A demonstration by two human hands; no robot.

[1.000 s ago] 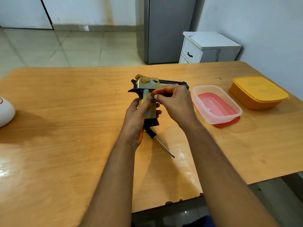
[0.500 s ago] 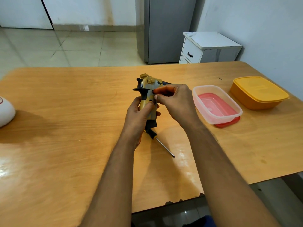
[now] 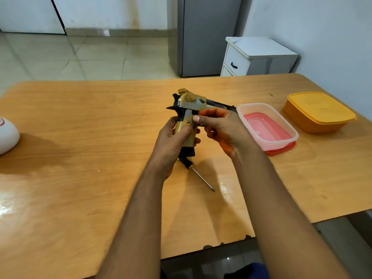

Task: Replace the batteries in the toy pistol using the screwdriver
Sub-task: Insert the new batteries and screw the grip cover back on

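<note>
A gold and black toy pistol (image 3: 191,103) is held upright above the middle of the wooden table (image 3: 80,158), its barrel pointing right. My left hand (image 3: 171,143) wraps the grip from the left. My right hand (image 3: 221,129) pinches the side of the grip just under the slide with thumb and fingers. A screwdriver (image 3: 199,174) with a black and yellow handle lies flat on the table right below the pistol, its tip pointing toward the near right. No batteries show.
A clear plastic container (image 3: 281,141) sits on a red lid right of my hands. An orange lidded box (image 3: 320,113) stands further right. A white rounded object (image 3: 7,135) lies at the table's left edge. A white drawer cabinet (image 3: 257,57) stands behind the table.
The pistol has turned slightly in my hands, so its barrel shows again to the right. My right fingers stay pinched on the grip's side. The screwdriver has not moved.
</note>
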